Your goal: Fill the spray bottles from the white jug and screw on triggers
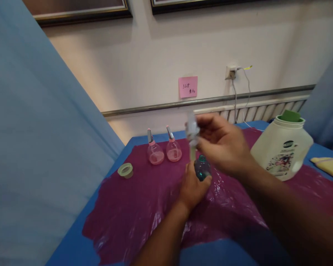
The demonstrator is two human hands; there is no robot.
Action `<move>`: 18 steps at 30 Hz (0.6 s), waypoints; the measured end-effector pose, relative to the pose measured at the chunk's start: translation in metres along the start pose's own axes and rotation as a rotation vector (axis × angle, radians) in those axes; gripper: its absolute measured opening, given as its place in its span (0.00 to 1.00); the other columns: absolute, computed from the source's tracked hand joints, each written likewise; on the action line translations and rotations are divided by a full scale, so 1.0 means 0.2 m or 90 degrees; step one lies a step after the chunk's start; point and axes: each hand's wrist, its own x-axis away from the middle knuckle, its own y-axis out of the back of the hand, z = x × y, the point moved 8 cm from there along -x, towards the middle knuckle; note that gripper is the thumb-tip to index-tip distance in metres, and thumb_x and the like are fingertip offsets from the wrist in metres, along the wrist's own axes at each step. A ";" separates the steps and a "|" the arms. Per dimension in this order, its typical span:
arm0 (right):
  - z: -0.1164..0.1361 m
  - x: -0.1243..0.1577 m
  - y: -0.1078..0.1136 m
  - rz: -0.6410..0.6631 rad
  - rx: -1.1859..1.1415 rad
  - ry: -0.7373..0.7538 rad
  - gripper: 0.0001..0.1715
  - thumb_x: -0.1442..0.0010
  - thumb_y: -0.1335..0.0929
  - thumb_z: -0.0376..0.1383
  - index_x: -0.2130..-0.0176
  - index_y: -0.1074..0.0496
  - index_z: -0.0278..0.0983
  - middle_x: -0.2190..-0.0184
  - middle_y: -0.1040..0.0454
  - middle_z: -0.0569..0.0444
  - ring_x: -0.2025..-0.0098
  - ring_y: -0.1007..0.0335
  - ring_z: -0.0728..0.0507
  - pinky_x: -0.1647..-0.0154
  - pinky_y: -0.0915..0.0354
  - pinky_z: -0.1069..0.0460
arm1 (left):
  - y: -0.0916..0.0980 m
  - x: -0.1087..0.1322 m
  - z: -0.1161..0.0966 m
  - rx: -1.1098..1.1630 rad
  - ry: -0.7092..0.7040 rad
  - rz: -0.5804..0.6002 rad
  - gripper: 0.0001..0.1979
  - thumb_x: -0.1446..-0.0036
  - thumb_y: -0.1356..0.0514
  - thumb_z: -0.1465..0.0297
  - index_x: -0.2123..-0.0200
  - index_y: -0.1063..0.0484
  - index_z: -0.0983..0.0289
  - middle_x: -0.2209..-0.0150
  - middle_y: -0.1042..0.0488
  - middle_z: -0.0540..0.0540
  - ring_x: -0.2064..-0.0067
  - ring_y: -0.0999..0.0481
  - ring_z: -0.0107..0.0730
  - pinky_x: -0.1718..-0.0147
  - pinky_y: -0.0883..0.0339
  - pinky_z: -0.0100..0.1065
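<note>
OK so, take the green bottle point(202, 170) as the middle of the clock. It's standing near the middle of the purple sheet point(140, 201), mouth bare, nothing screwed on. The left hand point(193, 186) comes in from 7 and is wrapped round it, thumb on the near side, so that's a proper grip. The right hand point(223, 146) is up between 1 and 2, thumb and fingers pinching a pale top point(192, 130) that sits at about 11, pretty blurred, with a tube point(192, 153) hanging down. The tube looks to be left of the bottle's mouth rather than in it, but its lower end is behind the left fingers, so can't swear to that. As for how far along things are: the two pink bottles point(155, 157) over toward 10 look finished to me, tops on and pink liquid inside. The green one I'd call partway, since its top is in the air, not on the neck. Can't tell if there's liquid in it. Little tub point(125, 170) is at 9, untouched. Big jug point(283, 155) is just shy of 3, lid off, something green point(290, 116) poking out of its mouth.
</note>
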 end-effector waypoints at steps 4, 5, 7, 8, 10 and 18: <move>-0.07 -0.02 0.26 -0.111 -0.032 -0.083 0.21 0.39 0.17 0.47 0.51 0.22 0.46 0.53 0.16 0.53 0.50 0.17 0.39 0.49 0.18 0.42 | 0.00 -0.01 -0.01 -0.038 -0.009 -0.006 0.42 0.43 0.28 0.64 0.27 0.37 0.62 0.31 0.28 0.67 0.28 0.28 0.56 0.26 0.36 0.55; -0.10 -0.02 0.29 -0.122 -0.031 -0.096 0.22 0.40 0.17 0.49 0.52 0.22 0.46 0.54 0.16 0.53 0.51 0.17 0.39 0.50 0.18 0.42 | 0.00 -0.01 0.00 -0.042 -0.005 -0.004 0.42 0.43 0.28 0.65 0.28 0.36 0.62 0.31 0.27 0.66 0.29 0.27 0.56 0.27 0.36 0.55; -0.17 -0.01 0.31 -0.125 -0.033 -0.122 0.24 0.41 0.17 0.52 0.52 0.21 0.44 0.56 0.16 0.52 0.53 0.17 0.40 0.52 0.17 0.42 | 0.00 -0.01 0.00 -0.042 -0.011 -0.002 0.40 0.42 0.28 0.65 0.28 0.35 0.60 0.33 0.26 0.64 0.29 0.26 0.55 0.27 0.35 0.55; -0.21 0.01 0.31 -0.121 -0.038 -0.135 0.25 0.41 0.17 0.52 0.52 0.21 0.44 0.56 0.16 0.52 0.53 0.17 0.40 0.53 0.17 0.42 | 0.00 -0.01 0.00 -0.039 -0.018 -0.005 0.40 0.42 0.27 0.65 0.28 0.35 0.59 0.33 0.26 0.64 0.29 0.27 0.55 0.27 0.35 0.55; -0.27 0.03 0.30 -0.115 -0.053 -0.155 0.25 0.40 0.18 0.53 0.52 0.21 0.44 0.56 0.15 0.52 0.53 0.17 0.40 0.54 0.17 0.43 | 0.00 -0.01 0.00 -0.031 -0.027 -0.009 0.41 0.42 0.27 0.65 0.28 0.36 0.58 0.33 0.26 0.63 0.29 0.27 0.54 0.27 0.35 0.55; -0.28 0.04 0.31 -0.131 -0.083 -0.150 0.22 0.41 0.16 0.50 0.54 0.21 0.46 0.55 0.15 0.53 0.52 0.16 0.39 0.50 0.17 0.41 | -0.01 0.00 0.02 -0.017 -0.038 -0.004 0.41 0.41 0.27 0.64 0.28 0.37 0.58 0.33 0.27 0.63 0.29 0.27 0.53 0.27 0.34 0.54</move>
